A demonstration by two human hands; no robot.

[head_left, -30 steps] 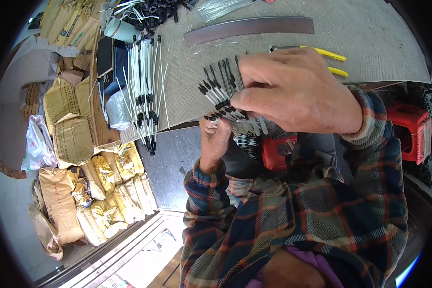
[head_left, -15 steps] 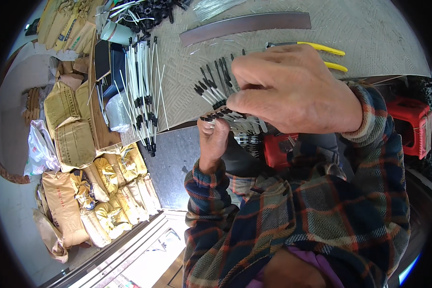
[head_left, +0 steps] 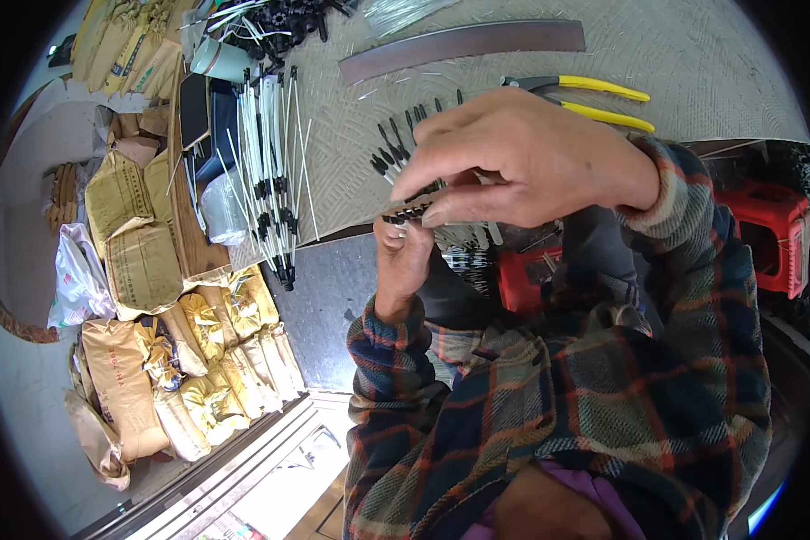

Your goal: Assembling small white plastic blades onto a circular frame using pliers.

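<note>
My left hand is closed around a bundle of thin white sticks with black tips. A row of black tips shows above its fingers. Over the bundle hovers my right hand, its thumb and forefinger apart at either side of the tips. The thumb touches or nearly touches the row's right end, and nothing shows between the fingers. More black-tipped sticks fan out on the table just beyond, partly hidden by my right hand. Pale stick ends show under the right wrist.
Yellow-handled pliers lie beyond my right hand, near a long dark flat strip. At left is a pile of white sticks with black fittings, beside a phone-like dark slab. Brown paper packages fill the lower left; a red stool stands right.
My right hand has shifted left and its thumb and forefinger have spread from a pinch. The left hand stays nearly in place with the bundle.
</note>
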